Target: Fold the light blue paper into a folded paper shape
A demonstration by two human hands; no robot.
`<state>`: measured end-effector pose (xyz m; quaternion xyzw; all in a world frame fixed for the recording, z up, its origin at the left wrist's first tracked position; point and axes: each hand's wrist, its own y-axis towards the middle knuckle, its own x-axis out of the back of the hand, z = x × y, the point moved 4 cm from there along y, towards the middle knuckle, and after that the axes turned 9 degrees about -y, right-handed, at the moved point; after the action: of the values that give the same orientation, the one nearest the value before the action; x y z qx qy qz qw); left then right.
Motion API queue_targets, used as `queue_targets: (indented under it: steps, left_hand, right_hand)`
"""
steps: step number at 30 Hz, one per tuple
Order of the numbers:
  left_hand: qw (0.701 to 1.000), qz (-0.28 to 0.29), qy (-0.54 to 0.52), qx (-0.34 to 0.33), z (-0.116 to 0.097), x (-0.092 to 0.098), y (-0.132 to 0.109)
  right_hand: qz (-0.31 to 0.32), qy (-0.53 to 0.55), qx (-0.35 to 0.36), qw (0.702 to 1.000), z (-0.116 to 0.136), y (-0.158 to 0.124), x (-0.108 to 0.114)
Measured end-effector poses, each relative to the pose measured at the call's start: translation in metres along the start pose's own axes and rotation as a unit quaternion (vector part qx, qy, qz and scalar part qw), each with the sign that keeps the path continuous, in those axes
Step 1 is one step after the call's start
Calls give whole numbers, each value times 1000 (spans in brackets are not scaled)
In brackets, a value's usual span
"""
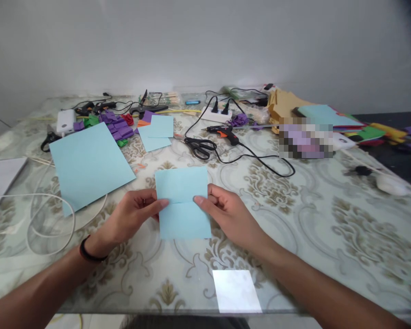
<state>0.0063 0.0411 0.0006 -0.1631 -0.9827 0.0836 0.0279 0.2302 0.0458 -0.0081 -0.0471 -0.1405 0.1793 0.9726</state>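
Observation:
A light blue sheet of paper [184, 221] with a crease across its middle is held up over the table. My left hand [140, 208] pinches its left edge, the thumb lying on the front near the crease. On the opposite edge, my right hand [222, 208] grips the paper the same way; the fingers of both hands are partly hidden behind it. A pale square of paper [237, 291] lies near the table's front edge, below my right hand. To the left rests a larger light blue sheet [92, 164].
Behind the hands are scissors [200, 148], a hot glue gun [226, 134] with its cord, a white power strip [215, 114] and smaller blue squares [160, 126]. Purple paper strips [114, 123] sit back left. A white cable [51, 251] loops at left. Coloured sheets [329, 115] are stacked back right.

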Motion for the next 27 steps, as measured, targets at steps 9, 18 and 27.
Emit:
queue_targets:
  steps: [9, 18, 27]
  left_hand:
    - [957, 146, 242, -65, -7, -12, -8]
    - [973, 116, 199, 13, 2, -7, -5]
    - [965, 130, 227, 10, 4, -10, -8]
  right_hand:
    - [102, 0, 1, 995, 11, 2, 16]
    - [59, -29, -20, 998, -1, 2, 10]
    - [163, 39, -45, 985, 0, -1, 0]
